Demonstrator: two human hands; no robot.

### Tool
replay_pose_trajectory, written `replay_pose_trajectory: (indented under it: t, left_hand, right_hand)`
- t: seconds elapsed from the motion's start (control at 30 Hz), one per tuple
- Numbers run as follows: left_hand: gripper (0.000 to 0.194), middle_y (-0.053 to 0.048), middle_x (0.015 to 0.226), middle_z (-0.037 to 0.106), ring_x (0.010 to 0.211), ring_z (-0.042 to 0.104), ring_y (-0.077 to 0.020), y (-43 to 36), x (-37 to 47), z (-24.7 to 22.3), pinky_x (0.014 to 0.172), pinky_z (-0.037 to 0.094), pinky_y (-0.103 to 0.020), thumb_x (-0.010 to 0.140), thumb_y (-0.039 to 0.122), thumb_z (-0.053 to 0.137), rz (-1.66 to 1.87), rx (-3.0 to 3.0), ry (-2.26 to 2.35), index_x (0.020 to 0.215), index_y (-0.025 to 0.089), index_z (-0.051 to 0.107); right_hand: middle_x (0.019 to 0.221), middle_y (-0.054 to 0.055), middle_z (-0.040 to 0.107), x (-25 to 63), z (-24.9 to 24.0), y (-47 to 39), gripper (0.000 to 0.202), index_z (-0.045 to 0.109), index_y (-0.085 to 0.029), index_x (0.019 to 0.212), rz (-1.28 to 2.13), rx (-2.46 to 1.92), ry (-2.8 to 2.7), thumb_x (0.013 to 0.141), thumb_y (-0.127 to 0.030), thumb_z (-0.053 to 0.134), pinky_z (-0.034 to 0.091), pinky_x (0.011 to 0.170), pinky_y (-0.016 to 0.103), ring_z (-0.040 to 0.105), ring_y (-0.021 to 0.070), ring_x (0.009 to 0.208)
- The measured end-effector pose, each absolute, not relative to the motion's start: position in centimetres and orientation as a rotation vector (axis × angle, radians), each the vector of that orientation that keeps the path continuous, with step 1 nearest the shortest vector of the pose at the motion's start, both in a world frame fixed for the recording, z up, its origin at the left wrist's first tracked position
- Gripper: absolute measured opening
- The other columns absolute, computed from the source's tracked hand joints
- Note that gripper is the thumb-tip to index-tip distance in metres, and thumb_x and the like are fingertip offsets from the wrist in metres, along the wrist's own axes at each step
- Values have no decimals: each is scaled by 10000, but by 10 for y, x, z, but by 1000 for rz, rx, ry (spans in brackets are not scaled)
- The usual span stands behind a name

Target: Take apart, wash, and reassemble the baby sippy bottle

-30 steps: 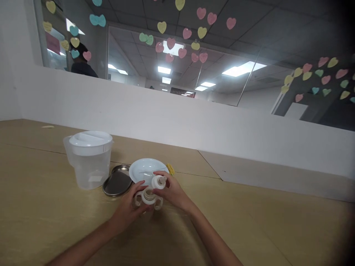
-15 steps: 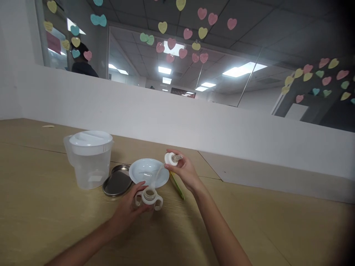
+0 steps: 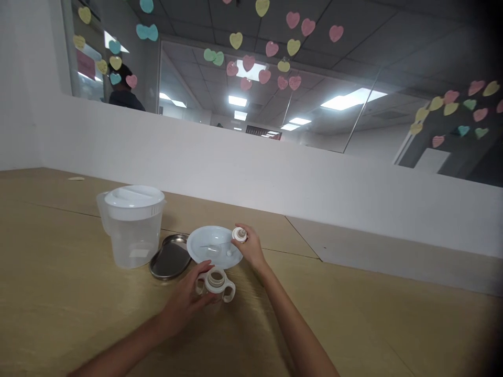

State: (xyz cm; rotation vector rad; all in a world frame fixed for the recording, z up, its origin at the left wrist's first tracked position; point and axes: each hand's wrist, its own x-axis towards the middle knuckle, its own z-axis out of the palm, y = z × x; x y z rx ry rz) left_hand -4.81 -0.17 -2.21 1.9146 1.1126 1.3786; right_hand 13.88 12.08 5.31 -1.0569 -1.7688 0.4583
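My left hand is closed around a baby bottle with a handle on each side. Its mouth is uncovered and faces up toward me. Pinched in the fingers of my right hand is the bottle's white nipple top, above the right rim of a pale blue-white bowl. A small white piece shows over the bowl below the top, probably the end of its straw. Inside the bowl lies something clear that I cannot make out.
A lidded clear plastic pitcher stands left of the bowl. Between them lies a shallow metal tray. A low white wall with windows above runs behind the table. Through the left window a person is visible.
My right hand has moved slightly left and down, bringing the nipple top over the bowl's rim and tilting it. A long green-yellow thing seen beside the bowl is now hidden by my right arm.
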Motion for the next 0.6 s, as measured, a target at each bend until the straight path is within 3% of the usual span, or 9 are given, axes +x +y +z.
replay_pose_trajectory:
  t: [0.17, 0.33, 0.6]
  left_hand:
    - [555, -107, 1258, 530, 1155, 503, -242, -3, -48, -20, 987, 386, -422, 772, 369, 598, 1356, 1890, 1141, 1270, 224, 399]
    - [533, -94, 1271, 522, 1168, 489, -241, -1, -48, -21, 996, 380, -408, 768, 358, 604, 1380, 1917, 1108, 1253, 230, 427]
    - [542, -97, 1272, 527, 1166, 495, -243, 0, -47, -23, 991, 391, -410, 761, 343, 617, 1393, 1903, 1114, 1256, 226, 428]
  right_hand:
    - [1068, 67, 587, 125, 44, 112, 445, 595, -168, 1020, 533, -1091, -1960, 587, -177, 698, 409, 891, 353, 539, 198, 988]
    - [919, 44, 594, 109, 40, 104, 397, 635, -166, 869, 553, -1144, -2119, 502, -218, 774, 413, 843, 361, 551, 208, 891]
    - [780, -16, 581, 104, 48, 106, 405, 557, -184, 889, 487, -1154, -2121, 555, -280, 765, 411, 682, 277, 538, 168, 750]
